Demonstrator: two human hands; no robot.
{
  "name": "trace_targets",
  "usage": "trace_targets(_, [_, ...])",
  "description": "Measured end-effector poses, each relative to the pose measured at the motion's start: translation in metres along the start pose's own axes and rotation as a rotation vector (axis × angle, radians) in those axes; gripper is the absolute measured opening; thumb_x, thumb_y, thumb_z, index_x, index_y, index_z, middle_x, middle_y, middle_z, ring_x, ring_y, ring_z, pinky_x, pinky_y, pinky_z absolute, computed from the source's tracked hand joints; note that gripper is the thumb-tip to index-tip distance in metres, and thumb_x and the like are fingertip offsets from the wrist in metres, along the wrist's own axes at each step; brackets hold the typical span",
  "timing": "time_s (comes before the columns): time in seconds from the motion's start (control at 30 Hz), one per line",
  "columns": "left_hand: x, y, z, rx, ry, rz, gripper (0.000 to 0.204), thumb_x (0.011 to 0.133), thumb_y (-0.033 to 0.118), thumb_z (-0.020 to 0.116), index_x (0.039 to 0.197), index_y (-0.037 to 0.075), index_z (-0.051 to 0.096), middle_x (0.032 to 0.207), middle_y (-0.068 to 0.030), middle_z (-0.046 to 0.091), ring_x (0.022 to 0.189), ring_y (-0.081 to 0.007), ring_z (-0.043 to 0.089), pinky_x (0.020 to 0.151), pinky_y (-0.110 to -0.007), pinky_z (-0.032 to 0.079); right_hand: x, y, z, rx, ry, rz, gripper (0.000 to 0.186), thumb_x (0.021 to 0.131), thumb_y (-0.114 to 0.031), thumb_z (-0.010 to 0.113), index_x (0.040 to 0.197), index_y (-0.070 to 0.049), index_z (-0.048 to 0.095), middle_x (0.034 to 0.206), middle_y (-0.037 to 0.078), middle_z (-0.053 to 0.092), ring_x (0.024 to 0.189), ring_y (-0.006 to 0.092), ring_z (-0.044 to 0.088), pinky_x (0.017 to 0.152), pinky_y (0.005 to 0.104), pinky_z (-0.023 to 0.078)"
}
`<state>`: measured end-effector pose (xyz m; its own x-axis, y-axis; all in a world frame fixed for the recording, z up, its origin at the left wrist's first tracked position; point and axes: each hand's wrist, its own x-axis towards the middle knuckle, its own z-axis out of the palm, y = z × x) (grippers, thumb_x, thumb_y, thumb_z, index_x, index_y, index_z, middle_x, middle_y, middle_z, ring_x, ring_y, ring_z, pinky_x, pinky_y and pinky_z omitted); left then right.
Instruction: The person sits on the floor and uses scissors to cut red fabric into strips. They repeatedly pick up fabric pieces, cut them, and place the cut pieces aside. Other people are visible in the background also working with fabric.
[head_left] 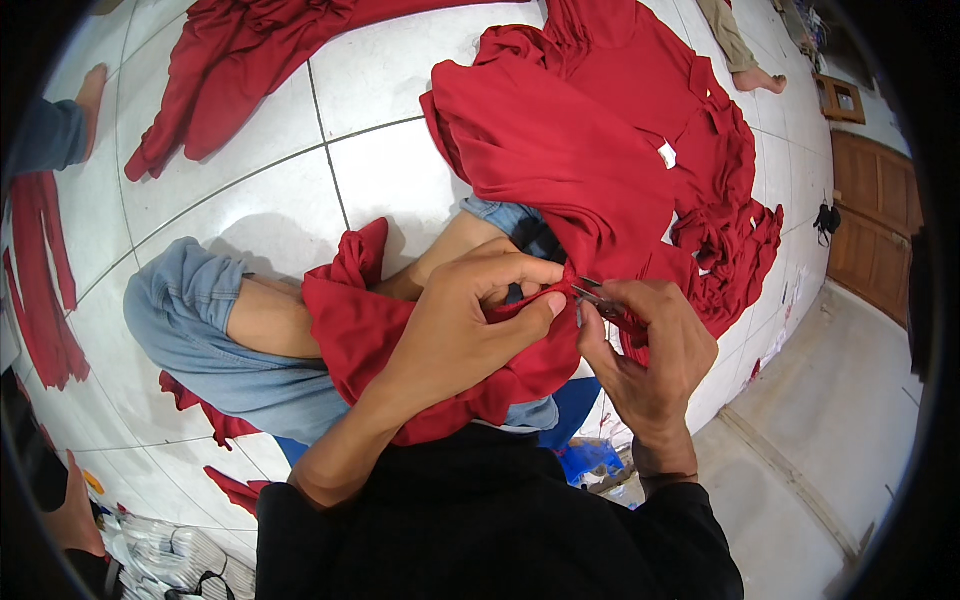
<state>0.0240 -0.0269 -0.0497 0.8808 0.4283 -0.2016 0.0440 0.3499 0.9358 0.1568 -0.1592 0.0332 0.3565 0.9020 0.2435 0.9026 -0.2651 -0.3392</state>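
Across my lap lies a red garment (350, 330), and more of its cloth runs up and away onto the floor. My left hand (465, 315) pinches a gathered bit of this cloth between thumb and fingertips. Close by on the right, my right hand (655, 350) grips small metal thread snips (592, 292). Their points touch or nearly touch the pinched cloth; I cannot tell whether the blades are on a thread. Part of the snips is hidden under my fingers.
Red garments (640, 90) with white labels pile up ahead on the tiled floor (260, 190). Other red pieces (230, 75) lie at the far left. Feet of other people show at the left and the top right. A wooden door (870, 210) stands at the right.
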Motion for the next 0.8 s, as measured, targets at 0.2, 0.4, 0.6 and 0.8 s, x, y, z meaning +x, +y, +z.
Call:
trace_targets(0.2, [0.0001,0.0008,-0.0013,-0.029,-0.012,-0.041,0.023,0.092,0.008,0.079,0.114,0.000,0.076,0.084,0.0051,0.051,0.068,-0.0032,0.036,0.058,-0.024,0.027,0.0008,-0.0019,0.0031,0.024,0.009,0.015,0.033,0.074,0.003,0.087,0.100,0.000,0.067,0.084,0.010,0.070,0.067,0.0210,0.070,0.058,0.0287,0.055])
trace_targets(0.4, [0.0004,-0.0011,-0.0040,0.011,-0.052,-0.030,0.022,0.095,0.003,0.077,0.115,-0.005,0.074,0.088,0.0054,0.054,0.074,-0.0009,0.044,0.062,-0.021,0.032,0.0026,-0.0039,-0.0042,-0.054,-0.010,0.005,0.034,0.073,0.002,0.088,0.100,0.000,0.068,0.081,0.010,0.070,0.066,0.0217,0.069,0.057,0.0294,0.054])
trace_targets(0.6, [0.0011,-0.0028,-0.0030,0.009,-0.059,-0.035,0.021,0.096,0.004,0.076,0.116,-0.005,0.074,0.093,0.0036,0.059,0.078,-0.0016,0.048,0.065,-0.020,0.035,0.0014,-0.0033,-0.0035,-0.057,0.007,0.004,0.033,0.072,0.002,0.088,0.099,0.000,0.068,0.081,0.010,0.070,0.066,0.0219,0.069,0.057,0.0293,0.054])
trace_targets(0.8, [0.0006,-0.0016,-0.0043,0.004,-0.083,-0.041,0.021,0.097,0.002,0.074,0.117,-0.005,0.074,0.093,0.0033,0.059,0.078,-0.0007,0.048,0.065,-0.020,0.035,0.0026,-0.0036,-0.0008,-0.074,-0.013,-0.005,0.030,0.073,0.002,0.087,0.097,-0.001,0.069,0.081,0.008,0.072,0.065,0.0215,0.069,0.057,0.0298,0.054])
